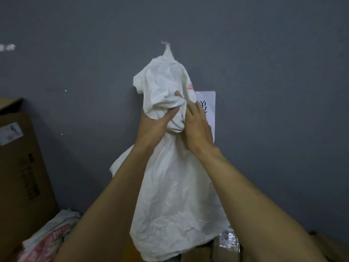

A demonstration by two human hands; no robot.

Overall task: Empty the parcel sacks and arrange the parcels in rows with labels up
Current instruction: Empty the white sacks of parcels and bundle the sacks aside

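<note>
Far left, a tall cardboard box [18, 167] is standing against the grey wall [283, 72], with a pink-printed sack [51, 237] lying crumpled at its near foot. Centre, the white sack [175, 186] is hanging raised before the wall, bunched at mid-height. The left hand [156, 125] is wrapping its grip round that bunch, thumb across the front. The right hand [196, 125] is pinching the same gather from the right, fingers running up the cloth. A paper notice [206, 103] is showing on the wall behind them. Lower right, a silver-wrapped parcel [229, 238] and brown parcels [200, 252] are lying under the sack's hanging end. Risks, as I am judging them: anything left inside dropping hard onto that pile or landing label down, and thin cloth sliding through both grips. Room is looking open rightward along the wall, while box and spare sack are crowding the left.
</note>
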